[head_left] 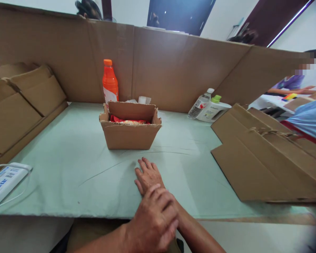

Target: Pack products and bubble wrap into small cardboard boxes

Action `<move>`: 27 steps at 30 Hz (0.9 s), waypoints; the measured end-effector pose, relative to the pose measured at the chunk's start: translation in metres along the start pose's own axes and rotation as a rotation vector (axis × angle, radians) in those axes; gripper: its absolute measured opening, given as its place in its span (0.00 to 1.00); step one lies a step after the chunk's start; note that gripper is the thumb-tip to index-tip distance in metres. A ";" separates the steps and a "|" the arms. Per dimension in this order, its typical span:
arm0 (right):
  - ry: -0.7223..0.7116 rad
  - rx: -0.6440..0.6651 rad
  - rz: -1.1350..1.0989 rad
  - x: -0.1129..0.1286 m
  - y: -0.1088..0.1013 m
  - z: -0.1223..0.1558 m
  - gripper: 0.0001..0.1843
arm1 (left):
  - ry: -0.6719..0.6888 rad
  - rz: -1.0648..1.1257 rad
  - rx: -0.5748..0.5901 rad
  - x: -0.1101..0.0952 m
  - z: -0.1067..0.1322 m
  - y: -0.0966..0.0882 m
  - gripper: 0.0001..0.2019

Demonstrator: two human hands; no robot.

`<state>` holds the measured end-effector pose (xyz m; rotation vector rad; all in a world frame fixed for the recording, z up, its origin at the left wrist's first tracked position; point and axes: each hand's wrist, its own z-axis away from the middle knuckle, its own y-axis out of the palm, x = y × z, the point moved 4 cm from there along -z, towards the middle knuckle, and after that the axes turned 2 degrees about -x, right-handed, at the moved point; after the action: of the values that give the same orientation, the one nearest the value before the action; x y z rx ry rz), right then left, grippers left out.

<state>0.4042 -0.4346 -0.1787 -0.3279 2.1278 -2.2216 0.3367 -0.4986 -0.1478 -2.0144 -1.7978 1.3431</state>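
My right hand (149,174) lies palm down on the pale green tablecloth (81,140), fingers stretched out and slightly spread, holding nothing. Across its wrist sits my left hand (156,218), with fingers curled round the right wrist. Just beyond my right fingertips stands a small open cardboard box (131,137), not touched by either hand. Inside that box, red packaging (129,120) shows above the front edge; its lower part is hidden.
Behind the box stand an orange bottle (110,82) and a white roll (142,100). A clear bottle (200,104) leans by a white jug (213,111). Cardboard (265,158) lies right, folded cardboard (23,95) left, near a power strip (7,181). A cardboard wall (168,66) closes the back; people are beyond.
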 end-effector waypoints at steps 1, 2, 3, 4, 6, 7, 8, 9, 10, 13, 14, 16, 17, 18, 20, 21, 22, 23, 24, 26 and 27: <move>0.017 0.004 -0.007 -0.001 0.003 0.004 0.18 | -0.057 -0.006 0.015 0.008 -0.004 -0.009 0.09; 0.025 -0.008 -0.012 -0.002 0.006 0.008 0.18 | -0.108 -0.021 0.010 0.016 -0.009 -0.018 0.09; 0.026 -0.037 -0.015 -0.003 0.008 0.012 0.19 | -0.152 -0.035 -0.006 0.022 -0.013 -0.026 0.09; 0.025 -0.076 -0.012 -0.003 0.009 0.014 0.20 | -0.184 -0.040 -0.024 0.026 -0.015 -0.031 0.09; 0.016 -0.115 -0.002 -0.003 0.010 0.014 0.20 | -0.208 -0.005 -0.033 0.024 -0.017 -0.029 0.09; 0.016 -0.109 0.003 -0.002 0.010 0.012 0.18 | -0.195 0.033 -0.032 0.019 -0.016 -0.024 0.09; 0.020 -0.100 0.006 -0.002 0.008 0.009 0.18 | -0.153 0.078 -0.037 0.012 -0.015 -0.018 0.09; 0.022 -0.092 0.009 -0.002 0.006 0.007 0.18 | -0.087 0.129 -0.046 0.005 -0.013 -0.013 0.09; 0.016 -0.088 0.009 -0.002 0.003 0.005 0.18 | -0.015 0.186 -0.056 -0.002 -0.011 -0.009 0.09; -0.004 -0.146 -0.017 -0.008 -0.008 0.007 0.16 | 0.017 0.315 -0.079 0.001 -0.007 -0.022 0.06; 0.005 -0.192 -0.042 -0.014 -0.012 0.011 0.14 | -0.072 0.313 -0.098 0.013 -0.006 -0.034 0.07; 0.047 -0.319 -0.124 -0.032 -0.018 0.019 0.16 | -0.292 0.189 -0.262 0.047 0.000 -0.071 0.10; 0.079 -0.392 -0.182 -0.044 -0.021 0.023 0.18 | -0.412 0.112 -0.385 0.067 0.004 -0.092 0.11; 0.117 -0.458 -0.251 -0.057 -0.023 0.024 0.21 | -0.542 0.068 -0.473 0.087 0.009 -0.110 0.15; 0.196 -0.546 -0.413 -0.082 -0.024 0.019 0.26 | -0.708 0.056 -0.612 0.124 0.016 -0.137 0.20; 0.239 -0.568 -0.498 -0.093 -0.024 0.012 0.28 | -0.759 0.073 -0.647 0.141 0.017 -0.145 0.24; 0.278 -0.578 -0.584 -0.102 -0.023 0.002 0.32 | -0.783 0.104 -0.666 0.155 0.016 -0.149 0.28; 0.307 -0.578 -0.667 -0.108 -0.022 -0.010 0.35 | -0.798 0.141 -0.665 0.168 0.013 -0.150 0.31; 0.315 -0.570 -0.745 -0.111 -0.022 -0.023 0.38 | -0.812 0.181 -0.654 0.180 0.009 -0.148 0.34; 0.279 -0.539 -0.877 -0.109 -0.023 -0.052 0.40 | -0.828 0.294 -0.597 0.198 -0.002 -0.139 0.36; 0.248 -0.524 -0.931 -0.107 -0.025 -0.064 0.40 | -0.827 0.360 -0.566 0.204 -0.007 -0.132 0.37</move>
<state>0.4992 -0.3516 -0.1689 -1.3735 3.1356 -2.0197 0.2229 -0.2845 -0.1678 -2.3303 -2.4415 2.2303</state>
